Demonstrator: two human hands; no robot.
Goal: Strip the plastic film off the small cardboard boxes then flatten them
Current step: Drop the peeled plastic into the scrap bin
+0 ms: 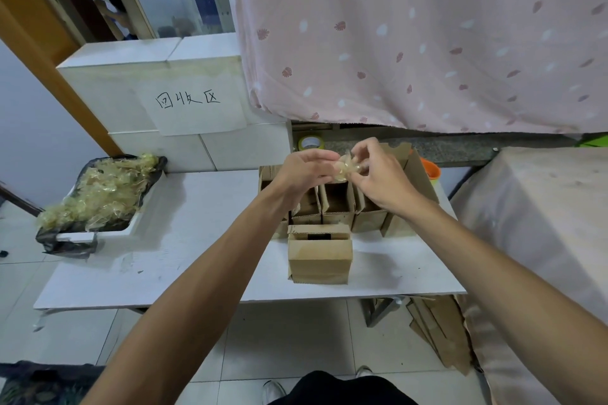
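At the far left of the white table (pixel 204 240), a black-lined tray (pixel 67 235) is piled high with a heap of peeled film (pixel 98 194), so I judge that many boxes have already been stripped.

Toward the middle, the left hand (pixel 306 171) and the right hand (pixel 381 181) meet in the air over the far side of the table. Both pinch a crumpled wad of film (pixel 345 169) between fingertips and thumbs, with the other fingers loosely curled.

Below the hands stands a row of boxes (pixel 335 204), open-topped and upright. Nearer, a single box (pixel 319 256) stands alone. It looks bare of film, though I cannot be sure, and it is not yet flattened.

Beyond the row sit a roll of tape (pixel 311 143) and, to the right, an orange cup (pixel 431 169).

On the floor under the table's right end lies flattened cardboard (pixel 437 329), probably finished boxes. What seems left is to drop this wad in the tray, flatten the single box, then work through the row.
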